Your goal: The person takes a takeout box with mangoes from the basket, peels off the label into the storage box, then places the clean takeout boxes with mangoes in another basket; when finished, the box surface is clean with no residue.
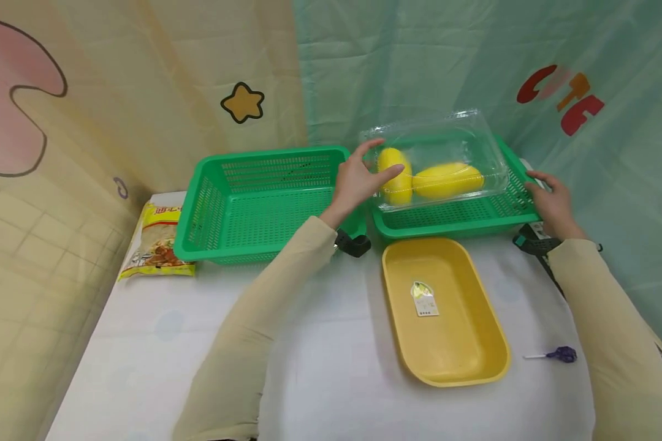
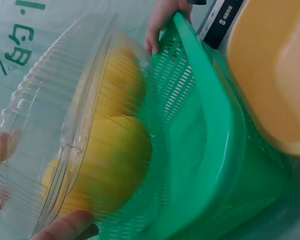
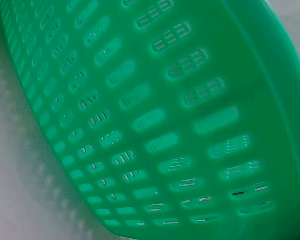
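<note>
My left hand (image 1: 358, 179) grips the left end of a clear plastic clamshell box (image 1: 488, 150) above the right green basket (image 1: 419, 231). Two long yellow fruits (image 1: 448, 180) show through the box, and their kind I cannot tell. In the left wrist view the tilted box (image 2: 37, 107) has my left thumb (image 2: 65, 227) against its lower edge, with fingertips at its far side. My right hand (image 1: 554, 202) holds the right end of the same basket by its rim. Only the basket's slotted wall (image 3: 180, 120) fills the right wrist view, so that hand is hidden there.
Left of it stands a second green basket (image 1: 278, 214). A yellow plastic tray (image 1: 447, 343) with a small sticker (image 1: 423, 300) sits in front. A purple lollipop (image 1: 561, 354) lies to its right. At the far left is a yellow food packet (image 1: 160, 240). A curtain (image 1: 342, 73) hangs behind.
</note>
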`<action>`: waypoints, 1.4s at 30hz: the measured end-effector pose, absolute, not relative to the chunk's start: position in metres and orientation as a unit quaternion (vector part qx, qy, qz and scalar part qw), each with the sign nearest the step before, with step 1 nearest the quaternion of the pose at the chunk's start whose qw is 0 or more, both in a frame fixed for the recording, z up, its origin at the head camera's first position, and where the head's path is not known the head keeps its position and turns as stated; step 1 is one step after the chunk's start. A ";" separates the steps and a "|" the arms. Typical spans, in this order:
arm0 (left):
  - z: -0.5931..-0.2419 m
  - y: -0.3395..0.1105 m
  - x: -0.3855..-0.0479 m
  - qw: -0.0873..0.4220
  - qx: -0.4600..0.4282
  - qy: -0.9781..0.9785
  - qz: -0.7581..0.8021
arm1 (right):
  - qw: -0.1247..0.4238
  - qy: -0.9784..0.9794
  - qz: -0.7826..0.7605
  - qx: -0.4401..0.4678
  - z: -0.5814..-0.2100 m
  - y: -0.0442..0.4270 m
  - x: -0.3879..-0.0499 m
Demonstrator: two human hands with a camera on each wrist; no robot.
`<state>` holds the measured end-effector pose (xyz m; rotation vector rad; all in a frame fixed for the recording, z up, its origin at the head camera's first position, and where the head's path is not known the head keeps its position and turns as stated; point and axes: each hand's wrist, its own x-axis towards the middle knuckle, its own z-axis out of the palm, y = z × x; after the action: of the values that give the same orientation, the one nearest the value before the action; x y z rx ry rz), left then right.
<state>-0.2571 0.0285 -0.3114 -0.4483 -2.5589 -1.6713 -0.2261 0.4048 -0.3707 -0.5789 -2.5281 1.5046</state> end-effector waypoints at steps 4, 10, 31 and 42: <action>-0.321 0.051 -0.269 0.003 -0.126 -0.850 -0.511 | 0.069 -0.837 0.506 -0.197 -0.369 0.404 -0.225; -0.331 0.076 -0.275 -0.005 -0.122 -0.871 -0.476 | 0.076 -0.834 0.510 -0.195 -0.371 0.404 -0.226; -0.349 0.119 -0.286 -0.153 -0.021 -0.879 -0.452 | 0.090 -0.834 0.509 -0.194 -0.370 0.401 -0.223; -0.352 0.116 -0.288 -0.157 -0.019 -0.891 -0.426 | 0.098 -0.832 0.509 -0.198 -0.373 0.403 -0.225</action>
<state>-0.2882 0.1161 -0.3520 -0.0671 -3.1185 -1.4913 -0.2254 0.4027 -0.3727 -0.5873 -2.4622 1.5061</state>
